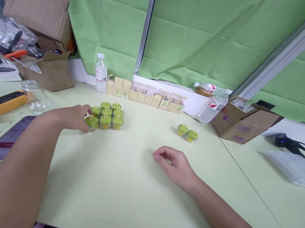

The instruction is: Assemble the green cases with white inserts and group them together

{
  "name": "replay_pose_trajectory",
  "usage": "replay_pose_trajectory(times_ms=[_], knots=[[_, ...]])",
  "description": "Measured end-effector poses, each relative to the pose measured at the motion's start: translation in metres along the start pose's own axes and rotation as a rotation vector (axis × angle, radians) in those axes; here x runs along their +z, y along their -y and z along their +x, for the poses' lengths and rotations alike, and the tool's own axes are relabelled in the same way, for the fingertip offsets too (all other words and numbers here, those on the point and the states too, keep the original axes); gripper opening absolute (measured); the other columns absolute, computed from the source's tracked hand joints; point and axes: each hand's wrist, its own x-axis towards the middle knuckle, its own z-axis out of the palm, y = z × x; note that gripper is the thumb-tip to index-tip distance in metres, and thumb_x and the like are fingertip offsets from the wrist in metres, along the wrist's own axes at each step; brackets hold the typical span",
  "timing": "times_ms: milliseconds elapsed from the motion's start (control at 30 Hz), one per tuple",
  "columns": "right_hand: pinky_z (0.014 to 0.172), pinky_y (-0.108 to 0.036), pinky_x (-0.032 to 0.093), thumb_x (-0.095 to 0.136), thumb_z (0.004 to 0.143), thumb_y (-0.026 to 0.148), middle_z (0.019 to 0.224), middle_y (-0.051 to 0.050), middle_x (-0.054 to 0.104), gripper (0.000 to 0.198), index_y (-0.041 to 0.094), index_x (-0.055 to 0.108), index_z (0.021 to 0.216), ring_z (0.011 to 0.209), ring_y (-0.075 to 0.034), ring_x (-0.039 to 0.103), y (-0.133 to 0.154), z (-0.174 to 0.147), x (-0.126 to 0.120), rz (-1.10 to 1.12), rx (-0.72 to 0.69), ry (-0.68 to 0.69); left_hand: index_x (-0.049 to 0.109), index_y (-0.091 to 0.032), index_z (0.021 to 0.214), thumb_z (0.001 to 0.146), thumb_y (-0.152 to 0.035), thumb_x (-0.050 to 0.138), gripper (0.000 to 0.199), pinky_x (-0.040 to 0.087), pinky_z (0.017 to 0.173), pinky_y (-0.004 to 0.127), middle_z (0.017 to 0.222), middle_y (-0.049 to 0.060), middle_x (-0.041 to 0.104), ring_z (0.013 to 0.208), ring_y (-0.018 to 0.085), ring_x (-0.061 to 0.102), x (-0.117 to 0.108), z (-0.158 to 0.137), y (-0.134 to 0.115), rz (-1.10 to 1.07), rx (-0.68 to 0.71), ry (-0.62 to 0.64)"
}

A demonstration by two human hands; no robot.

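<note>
My left hand (76, 118) reaches in from the left, its thumb and fingers closed around the front-left small clear jar with a green lid (92, 122). That jar stands at the corner of a tight block of several like jars (106, 121), each with a loop on its lid. Toward the middle of the table my right hand (175, 165) rests with fingers curled in to the thumb, and nothing shows in them. Two more green-lidded jars (182, 129) stand side by side beyond it, apart from the block.
A row of small beige boxes (140, 93) runs along the back, beside an upright water bottle (101, 72). A glass jar (37, 97), a phone (6, 140) and a power strip (3, 103) lie left. Cardboard boxes (237, 120) and lying bottles (212, 109) are at right.
</note>
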Motion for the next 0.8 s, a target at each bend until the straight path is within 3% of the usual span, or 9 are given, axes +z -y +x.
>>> replay_pose_trajectory(times_ms=[100, 200, 333, 467, 567, 667, 800], knots=[[0.075, -0.029, 0.051, 0.058, 0.092, 0.028, 0.082, -0.002, 0.069, 0.014, 0.021, 0.067, 0.085, 0.078, -0.017, 0.063, 0.001, 0.0, 0.0, -0.005, -0.01, 0.001, 0.048, -0.016, 0.125, 0.065, -0.049, 0.068, 0.071, 0.048, 0.081, 0.031, 0.124, 0.012, 0.062, 0.1, 0.025, 0.061, 0.0, -0.002, -0.002, -0.021, 0.063, -0.006], [0.075, -0.029, 0.051, 0.057, 0.092, 0.028, 0.082, -0.002, 0.069, 0.014, 0.021, 0.067, 0.084, 0.078, -0.017, 0.063, 0.002, 0.0, 0.0, -0.014, -0.009, -0.001, 0.05, -0.016, 0.123, 0.065, -0.039, 0.066, 0.064, 0.047, 0.086, 0.032, 0.125, 0.01, 0.063, 0.103, 0.024, 0.06, 0.0, -0.002, -0.003, -0.038, 0.157, -0.055], [0.075, -0.03, 0.051, 0.057, 0.092, 0.028, 0.082, -0.002, 0.069, 0.015, 0.021, 0.067, 0.083, 0.078, -0.017, 0.063, 0.003, 0.0, 0.0, -0.029, -0.012, -0.001, 0.05, -0.025, 0.129, 0.058, -0.033, 0.069, 0.074, 0.05, 0.087, 0.034, 0.126, 0.01, 0.061, 0.109, 0.029, 0.062, 0.003, 0.003, 0.001, -0.043, 0.083, -0.092], [0.075, -0.029, 0.051, 0.057, 0.092, 0.027, 0.082, -0.002, 0.069, 0.014, 0.021, 0.067, 0.083, 0.078, -0.017, 0.063, 0.004, 0.0, 0.0, -0.031, -0.026, -0.001, 0.034, -0.024, 0.147, 0.061, -0.039, 0.068, 0.094, 0.045, 0.101, 0.046, 0.147, 0.015, 0.042, 0.135, 0.04, 0.04, 0.008, 0.007, 0.0, -0.014, 0.137, -0.223], [0.076, -0.03, 0.051, 0.057, 0.092, 0.028, 0.082, -0.002, 0.07, 0.014, 0.021, 0.067, 0.083, 0.078, -0.017, 0.064, 0.004, 0.0, 0.0, -0.03, -0.021, 0.002, 0.026, -0.018, 0.153, 0.062, -0.044, 0.067, 0.103, 0.036, 0.112, 0.049, 0.16, 0.016, 0.024, 0.145, 0.042, 0.022, 0.013, 0.012, -0.002, 0.016, 0.213, -0.224], [0.077, -0.03, 0.052, 0.058, 0.091, 0.029, 0.083, -0.002, 0.07, 0.014, 0.021, 0.067, 0.084, 0.079, -0.017, 0.064, 0.005, 0.0, 0.0, -0.025, -0.018, 0.003, 0.029, -0.017, 0.153, 0.062, -0.044, 0.063, 0.1, 0.034, 0.115, 0.043, 0.159, 0.015, 0.029, 0.142, 0.038, 0.033, 0.018, 0.018, 0.0, 0.026, 0.24, -0.149], [0.077, -0.031, 0.052, 0.058, 0.091, 0.029, 0.083, -0.003, 0.07, 0.015, 0.021, 0.068, 0.084, 0.079, -0.018, 0.065, 0.004, 0.0, -0.001, -0.028, -0.019, 0.009, 0.027, -0.025, 0.154, 0.062, -0.044, 0.06, 0.1, 0.038, 0.112, 0.037, 0.159, 0.01, 0.032, 0.139, 0.033, 0.042, 0.02, 0.026, 0.011, -0.012, 0.224, -0.105]])
